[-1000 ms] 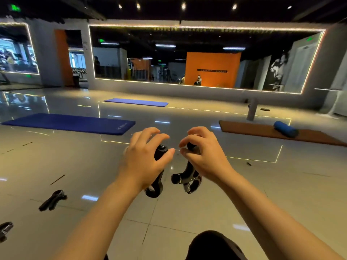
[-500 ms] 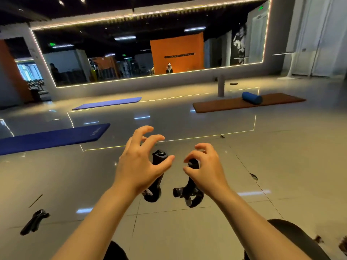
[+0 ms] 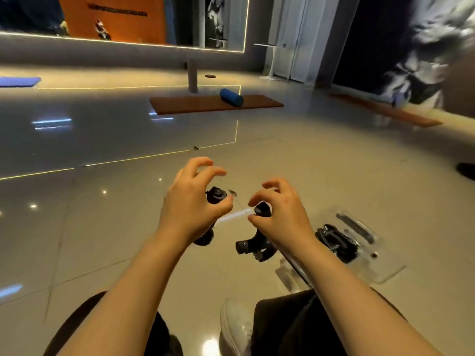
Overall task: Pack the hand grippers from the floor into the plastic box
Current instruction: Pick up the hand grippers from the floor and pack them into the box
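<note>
Black hand grippers are held above the tiled floor (image 3: 102, 227): one (image 3: 215, 195) is clamped in the left hand (image 3: 191, 204), another (image 3: 254, 246) in the right hand (image 3: 281, 219). More grippers (image 3: 336, 241) are seen inside the clear plastic box (image 3: 385, 268) just right.

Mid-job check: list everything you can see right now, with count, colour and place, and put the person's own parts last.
Black hand grippers in the hands: two, black, one per hand, held above the floor.
Clear plastic box: one, transparent, on the floor to the right, black hand grippers inside; their count is unclear.
Brown exercise mat: one, brown, mid-floor; another lies far right.
Blue foam roller: one, blue, on the brown mat.
Blue exercise mat: one, blue, far left.
Upright grey cylinder: one, grey, behind the brown mat.
White shoe: one, white, bottom centre.
Left hand: grips one gripper.
Right hand: grips the other.
</note>
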The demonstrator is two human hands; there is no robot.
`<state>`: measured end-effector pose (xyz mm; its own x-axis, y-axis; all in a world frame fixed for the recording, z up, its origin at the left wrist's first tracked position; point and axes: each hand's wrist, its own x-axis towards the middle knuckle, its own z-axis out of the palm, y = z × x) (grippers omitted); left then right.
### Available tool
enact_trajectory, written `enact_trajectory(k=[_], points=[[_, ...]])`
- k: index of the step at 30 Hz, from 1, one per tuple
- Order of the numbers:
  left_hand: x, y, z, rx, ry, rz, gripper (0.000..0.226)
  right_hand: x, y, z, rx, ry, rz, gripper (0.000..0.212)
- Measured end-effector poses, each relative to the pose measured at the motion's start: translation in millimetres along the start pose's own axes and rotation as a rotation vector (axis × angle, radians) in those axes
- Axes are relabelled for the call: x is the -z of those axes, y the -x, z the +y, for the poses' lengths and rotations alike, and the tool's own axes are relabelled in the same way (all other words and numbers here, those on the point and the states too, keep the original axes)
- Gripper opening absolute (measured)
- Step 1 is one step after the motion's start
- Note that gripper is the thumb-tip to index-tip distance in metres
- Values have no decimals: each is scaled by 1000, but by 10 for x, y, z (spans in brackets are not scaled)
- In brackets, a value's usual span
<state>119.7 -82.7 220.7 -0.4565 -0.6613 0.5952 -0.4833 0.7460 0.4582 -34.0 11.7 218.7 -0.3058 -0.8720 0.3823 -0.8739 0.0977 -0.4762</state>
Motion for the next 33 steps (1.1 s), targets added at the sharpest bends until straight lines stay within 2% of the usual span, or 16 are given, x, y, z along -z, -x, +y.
enact_trajectory(k=[3, 8, 12, 15, 20, 25, 33], points=[[-170, 21, 242, -31, 8, -59, 45, 341, 102, 194, -34, 84, 27, 16], [-455, -22, 612, -114, 108, -144, 44, 873, 276, 564, -195, 115, 114, 21], [-667, -19, 960, -254, 138, -190, 49, 1188, 417, 1056, -273, 180, 164, 21], [-901, -50, 1177, -270, 205, -241, 51, 1275, 557, 1539, -342, 218, 189, 20], [-1672, -157, 1519, -266, 196, -386, 46, 1090, 908, 2441, -393, 221, 33, 13], [-2413, -273, 1634, -267, 102, -515, 45, 1142, 648, 2932, -314, 244, -156, 12], [-2799, -371, 1577, -131, 69, -450, 52, 1318, 203, 3488, -149, 318, -402, 34]])
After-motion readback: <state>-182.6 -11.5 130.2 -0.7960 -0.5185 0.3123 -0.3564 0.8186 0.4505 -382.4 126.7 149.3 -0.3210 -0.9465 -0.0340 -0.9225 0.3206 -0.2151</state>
